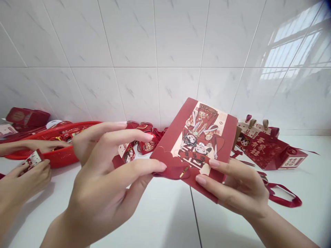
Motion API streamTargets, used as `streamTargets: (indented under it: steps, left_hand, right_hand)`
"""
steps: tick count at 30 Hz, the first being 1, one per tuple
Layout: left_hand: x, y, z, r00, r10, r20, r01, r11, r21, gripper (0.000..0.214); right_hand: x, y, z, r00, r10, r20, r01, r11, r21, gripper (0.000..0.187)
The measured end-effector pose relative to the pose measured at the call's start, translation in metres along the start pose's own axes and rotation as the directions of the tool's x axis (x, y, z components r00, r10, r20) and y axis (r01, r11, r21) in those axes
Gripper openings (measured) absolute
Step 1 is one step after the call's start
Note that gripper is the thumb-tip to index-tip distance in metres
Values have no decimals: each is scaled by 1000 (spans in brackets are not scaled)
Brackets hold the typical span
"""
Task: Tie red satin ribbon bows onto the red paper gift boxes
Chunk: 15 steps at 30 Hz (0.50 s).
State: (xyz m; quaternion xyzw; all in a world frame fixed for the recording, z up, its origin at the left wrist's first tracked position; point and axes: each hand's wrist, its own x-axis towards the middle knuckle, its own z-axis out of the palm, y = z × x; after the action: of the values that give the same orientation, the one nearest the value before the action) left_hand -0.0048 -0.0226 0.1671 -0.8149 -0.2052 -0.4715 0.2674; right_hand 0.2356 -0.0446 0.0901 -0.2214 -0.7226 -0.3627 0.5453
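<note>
Held up in front of me is a red gift bag [181, 137], folded flat and printed with a cartoon couple that appears upside down. My right hand [238, 182] grips its lower right edge, fingers on the printed face and thumb hidden. With thumb and forefinger my left hand [106, 175] pinches a dark red ribbon [170, 172] at the bag's near corner; the other fingers are raised. A small gold strip [184, 171] shows on the ribbon, beside the scalloped edge of the print.
At left, another person's hand [33, 179] holds a small patterned box [32, 162]; their other hand reaches into a red basin [62, 156] of packets. Red gift bags [263, 144] stand at right, with a ribbon loop [287, 203] in front. A tiled wall [134, 89] rises behind.
</note>
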Motion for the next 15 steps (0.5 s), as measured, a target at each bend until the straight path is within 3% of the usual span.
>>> streamTargets:
  steps: [4,10,15]
  left_hand:
    - [0,4,1,999,-33,-7,33,999,2,24]
    - [1,5,1,1000,-14,-11,14,1000,-3,25]
    - [-1,13,1,1000,14,7,-14,1000,10,20]
  right_hand:
    - [-4,1,2,1000,13,-2,-13,999,-40,28]
    - [4,3,7,992,11,-126,-14,1000,-22,19]
    - [5,8,4,996,-19,-88,16,999,-36,23]
